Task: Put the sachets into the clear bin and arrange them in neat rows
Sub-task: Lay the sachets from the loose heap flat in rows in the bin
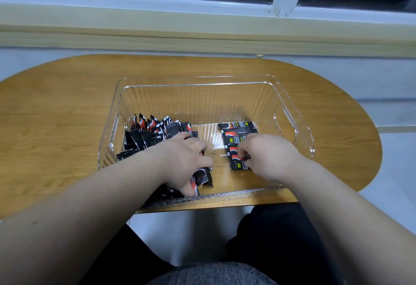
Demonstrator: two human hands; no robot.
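Wooden table with rounded left and right ends. A clear ribbed bin stands directly on it, roughly centred left to right, its near rim at the table's near edge.

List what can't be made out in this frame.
- Head view, left hand: covers the sachets it grips, so their count is hidden.
- Head view, right hand: covers the near end of the row; whether it pinches one is unclear.
- Head view, print on sachets: too small and blurred.
- Head view, near end of the pile: hidden by the left forearm.
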